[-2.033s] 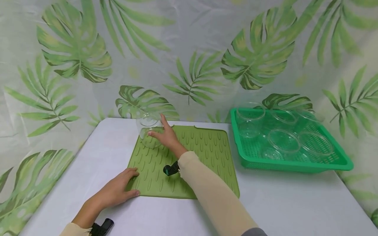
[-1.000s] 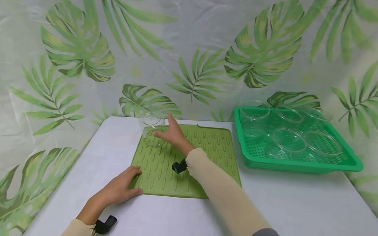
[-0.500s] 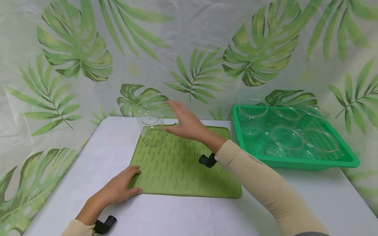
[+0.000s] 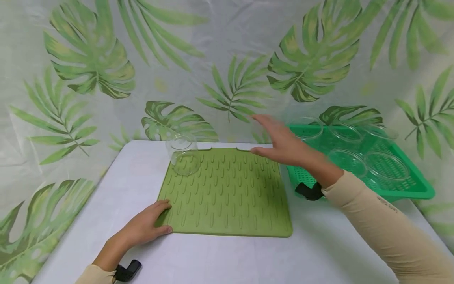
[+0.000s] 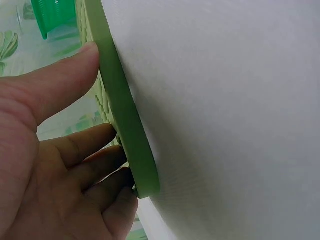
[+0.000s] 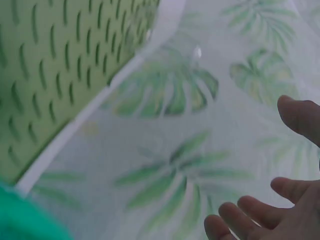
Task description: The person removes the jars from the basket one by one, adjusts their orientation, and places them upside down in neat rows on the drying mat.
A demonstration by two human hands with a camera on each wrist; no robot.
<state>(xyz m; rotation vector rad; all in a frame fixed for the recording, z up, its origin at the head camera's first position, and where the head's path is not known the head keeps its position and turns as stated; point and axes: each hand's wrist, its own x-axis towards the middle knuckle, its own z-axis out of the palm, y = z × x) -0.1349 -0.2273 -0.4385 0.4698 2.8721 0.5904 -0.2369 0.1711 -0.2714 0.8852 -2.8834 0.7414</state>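
On the far left corner of the green ridged drying mat (image 4: 230, 197) stands a clear cup (image 4: 185, 159), base up. My left hand (image 4: 143, 224) rests at the near left corner of this mat, thumb and fingertips at its edge; the left wrist view shows the fingers (image 5: 82, 145) loosely bent along the edge. My right hand (image 4: 285, 144) is in the air over the far right part of the mat and the left side of the green basket (image 4: 400, 194). Its fingers are spread with nothing between them, as the right wrist view also shows.
Several clear cups (image 4: 386, 165) stand rim up in the basket, to the right of the mat; my right arm hides part of them. A leaf-patterned curtain (image 4: 234, 47) hangs behind the white table (image 4: 220, 258).
My right hand has let go of the upside-down cup at the mat's far left corner and moved right toward the basket. The left hand stays at the mat's corner.
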